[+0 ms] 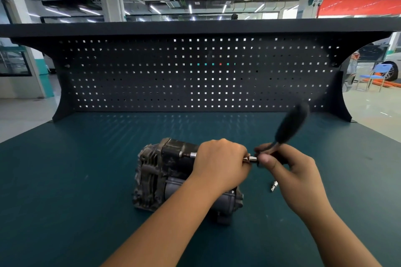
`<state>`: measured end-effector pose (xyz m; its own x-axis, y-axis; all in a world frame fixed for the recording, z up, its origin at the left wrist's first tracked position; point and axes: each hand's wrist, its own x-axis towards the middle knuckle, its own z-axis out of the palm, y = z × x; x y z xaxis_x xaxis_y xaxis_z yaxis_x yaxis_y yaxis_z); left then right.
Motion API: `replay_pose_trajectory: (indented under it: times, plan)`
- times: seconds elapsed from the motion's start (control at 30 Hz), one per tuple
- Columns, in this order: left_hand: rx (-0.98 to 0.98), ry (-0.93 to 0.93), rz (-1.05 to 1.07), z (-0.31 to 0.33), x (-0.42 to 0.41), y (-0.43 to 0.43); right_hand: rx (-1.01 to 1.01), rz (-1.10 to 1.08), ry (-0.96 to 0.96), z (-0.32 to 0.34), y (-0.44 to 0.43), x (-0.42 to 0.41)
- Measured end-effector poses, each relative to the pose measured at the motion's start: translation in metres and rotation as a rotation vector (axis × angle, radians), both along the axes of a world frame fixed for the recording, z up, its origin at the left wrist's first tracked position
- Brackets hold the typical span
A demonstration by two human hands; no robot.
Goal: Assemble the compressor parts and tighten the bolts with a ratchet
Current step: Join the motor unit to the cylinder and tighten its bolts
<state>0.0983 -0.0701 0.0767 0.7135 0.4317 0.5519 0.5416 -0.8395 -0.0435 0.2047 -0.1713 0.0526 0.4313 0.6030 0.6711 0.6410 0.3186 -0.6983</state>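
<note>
With your left hand (219, 162) clenched round the extension bar (191, 155) over the compressor (156, 171) and your right hand (288, 167) pinching the ratchet (290, 124) at its head, the bar's tip beyond your left knuckles could slip off the bolt (181, 154) if you let it tilt.

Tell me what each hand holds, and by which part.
The right hand grips the ratchet near its head; the left hand is curled round the extension bar between ratchet and compressor.
</note>
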Motion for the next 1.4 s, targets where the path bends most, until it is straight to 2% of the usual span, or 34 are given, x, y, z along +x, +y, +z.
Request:
replay_pose_trajectory:
  times: [0.13,0.27,0.33,0.47,0.57,0.63,0.73,0.83,0.9,1.0,1.07,1.23,1.4]
  plan:
    - [0.022,0.004,-0.013,-0.003,0.001,-0.001,-0.151,-0.075,0.142,0.005,0.010,0.000]
    - [0.010,0.003,-0.018,-0.001,0.000,-0.001,-0.351,0.044,0.674,0.013,0.026,0.003]
    - [0.009,0.005,-0.020,-0.001,-0.002,-0.002,-0.365,0.083,0.768,0.010,0.027,0.004]
    - [0.010,-0.013,-0.012,-0.001,-0.004,-0.002,-0.294,0.175,0.659,0.006,0.019,-0.001]
    - [-0.003,-0.010,-0.009,-0.001,-0.004,-0.002,-0.149,0.258,0.452,0.001,0.007,-0.004]
    - [-0.001,-0.006,-0.006,-0.001,-0.004,-0.002,-0.016,0.243,0.221,-0.003,0.000,-0.006]
    - [-0.027,-0.001,-0.004,0.003,-0.004,-0.004,0.121,0.015,-0.273,-0.014,-0.003,-0.003]
    - [-0.022,0.013,0.008,0.005,-0.004,-0.005,0.166,-0.088,-0.502,-0.025,-0.003,-0.001]
    - [-0.022,0.008,0.007,0.005,-0.004,-0.006,0.163,-0.092,-0.500,-0.028,-0.003,-0.001]
    - [-0.023,0.015,0.003,0.002,-0.004,-0.006,0.136,0.016,-0.192,-0.022,-0.002,-0.006]
    - [-0.011,0.009,0.004,0.001,-0.003,-0.004,0.110,0.001,-0.048,-0.012,0.000,-0.012]
    - [0.001,-0.016,0.011,0.000,-0.002,-0.003,-0.052,-0.059,0.099,0.007,0.002,-0.011]
    - [0.018,-0.008,0.009,-0.001,-0.002,-0.002,-0.187,-0.176,0.156,0.014,0.009,-0.014]
